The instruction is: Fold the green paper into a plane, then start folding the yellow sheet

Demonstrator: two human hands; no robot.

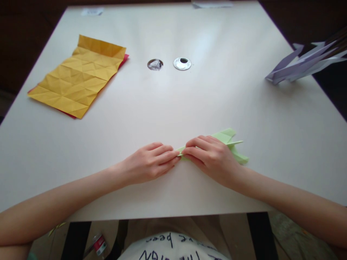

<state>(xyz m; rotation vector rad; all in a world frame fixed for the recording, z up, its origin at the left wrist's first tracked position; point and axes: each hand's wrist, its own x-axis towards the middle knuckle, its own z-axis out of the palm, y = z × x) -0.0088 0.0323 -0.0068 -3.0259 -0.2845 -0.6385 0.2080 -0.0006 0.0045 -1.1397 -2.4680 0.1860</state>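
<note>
Left hand: fingertips pinched on the tip of the green folded paper.
Right hand: closed over it, pressing it to the bench.
Far left: creased yellow sheet.

1. I see even, soft daylight; the white table is brightest toward its far right.
2. Faint shadows lie under the hands and beside the purple paper model.
3. Wide-angle bending warps the table's edges.
4. The corners go dark, and focus is mildly soft throughout.
</note>
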